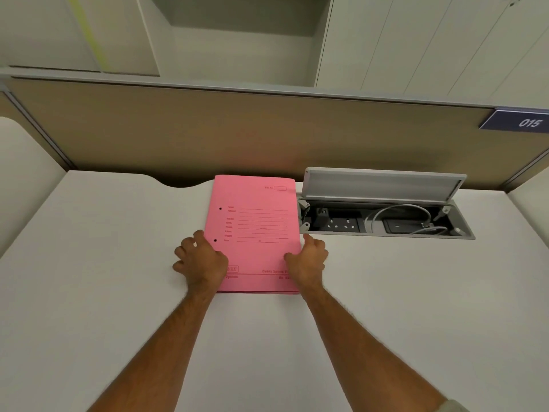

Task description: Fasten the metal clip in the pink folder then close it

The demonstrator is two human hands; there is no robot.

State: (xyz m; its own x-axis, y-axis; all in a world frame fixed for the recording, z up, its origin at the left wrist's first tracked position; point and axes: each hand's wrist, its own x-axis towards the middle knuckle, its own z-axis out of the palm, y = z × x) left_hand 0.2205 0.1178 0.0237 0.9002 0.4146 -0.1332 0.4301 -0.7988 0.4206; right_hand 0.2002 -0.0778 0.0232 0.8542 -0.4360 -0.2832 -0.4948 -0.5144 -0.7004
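The pink folder (255,224) lies shut and flat on the white desk (118,263), its printed front cover up and two punched holes along its left side. My left hand (202,260) rests on the folder's lower left edge, fingers spread partly onto the desk. At the lower right edge my right hand (307,260) grips the folder, thumb up along the side and fingers curled on the cover. The metal clip is hidden inside the folder.
Just right of the folder an open cable tray (386,221) is sunk into the desk, its grey lid (383,182) tilted up, with sockets and white cables inside. A tan partition (208,135) runs behind the desk, with a "015" sign (523,121).
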